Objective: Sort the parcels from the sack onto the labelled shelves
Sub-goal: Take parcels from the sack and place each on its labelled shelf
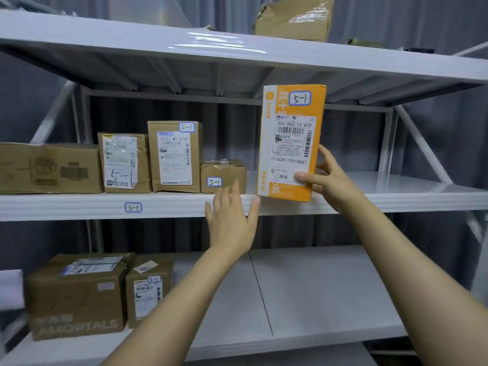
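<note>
A tall orange box [291,143] marked 5-1 stands upright at the front edge of the middle shelf [79,204], which carries a 5-1 label [133,207]. My right hand [330,178] grips the box's lower right side, thumb across its shipping label. My left hand [231,220] is open with fingers spread, just left of the box's bottom corner and in front of a small brown parcel [223,177] marked 5-1. The sack is not in view.
Three more brown parcels [174,157] fill the middle shelf's left half; its right half is bare. On the lower shelf [317,286] stand two cartons [76,297], one marked 5-2. A crumpled brown parcel [293,19] lies on the top shelf.
</note>
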